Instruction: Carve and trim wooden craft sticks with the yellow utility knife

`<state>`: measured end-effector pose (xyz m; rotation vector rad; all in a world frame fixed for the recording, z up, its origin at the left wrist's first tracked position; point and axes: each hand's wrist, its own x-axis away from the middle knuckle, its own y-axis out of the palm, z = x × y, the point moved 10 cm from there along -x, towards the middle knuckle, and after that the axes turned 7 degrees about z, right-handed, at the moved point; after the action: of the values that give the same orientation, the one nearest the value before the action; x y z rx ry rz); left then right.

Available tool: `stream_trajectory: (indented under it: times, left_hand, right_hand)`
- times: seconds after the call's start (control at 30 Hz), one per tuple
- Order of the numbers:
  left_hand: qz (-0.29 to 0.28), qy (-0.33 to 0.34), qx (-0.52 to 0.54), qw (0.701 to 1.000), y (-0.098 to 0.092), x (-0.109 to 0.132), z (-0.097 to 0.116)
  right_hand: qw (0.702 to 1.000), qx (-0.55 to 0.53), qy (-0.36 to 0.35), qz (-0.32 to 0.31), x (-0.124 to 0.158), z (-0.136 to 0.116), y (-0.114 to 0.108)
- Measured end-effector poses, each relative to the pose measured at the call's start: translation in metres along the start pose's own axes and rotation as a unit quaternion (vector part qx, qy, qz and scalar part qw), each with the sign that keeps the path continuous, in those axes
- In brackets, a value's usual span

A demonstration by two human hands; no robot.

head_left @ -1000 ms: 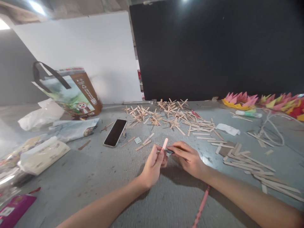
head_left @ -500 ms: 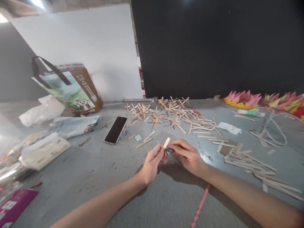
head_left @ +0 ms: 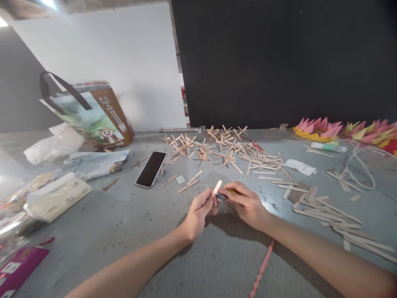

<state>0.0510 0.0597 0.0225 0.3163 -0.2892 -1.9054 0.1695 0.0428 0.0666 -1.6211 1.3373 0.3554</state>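
My left hand (head_left: 200,211) pinches a wooden craft stick (head_left: 218,187) between thumb and fingers; its rounded end points up and away from me. Closed around what looks like a yellow-and-grey utility knife (head_left: 232,191), my right hand (head_left: 248,207) hides most of the handle. The knife's dark grey front end meets the stick at the left fingertips; whether it cuts in cannot be made out. Beyond both hands lies a pile of sticks (head_left: 221,142), many crossed over each other. More loose sticks (head_left: 325,211) are scattered to the right of my right hand.
A phone (head_left: 151,169) lies left of the hands on the grey table (head_left: 124,240). Further left are a printed bag (head_left: 99,118), plastic packets (head_left: 58,196) and a purple pouch (head_left: 21,267). Pink-and-yellow paper crafts (head_left: 318,130), a glue stick (head_left: 328,147) and a white cable (head_left: 349,165) sit at right.
Both hands keep almost the same place and grip on the stick and knife. The camera view has shifted very slightly.
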Motion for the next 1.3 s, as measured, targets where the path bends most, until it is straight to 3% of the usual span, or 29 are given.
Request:
stream_trajectory:
  times: [0.47,0.73,1.0,1.3]
  left_hand:
    - [-0.054,-0.008,-0.056,0.997,0.003,-0.001,-0.025]
    - [-0.056,0.01,0.004,0.998,0.01,0.001,-0.013]
    - [-0.051,0.005,-0.102,0.994,0.006,0.0,-0.021]
    - [-0.047,0.012,-0.063,0.997,0.007,0.002,-0.018]
  right_hand:
    - [1.0,-0.026,0.01,-0.008,0.0,0.005,0.003]
    - [1.0,-0.022,0.008,0.002,0.0,0.005,0.002]
    - [1.0,-0.008,0.003,-0.007,0.0,0.003,0.003]
    - [1.0,-0.015,0.002,0.003,-0.002,0.003,0.001]
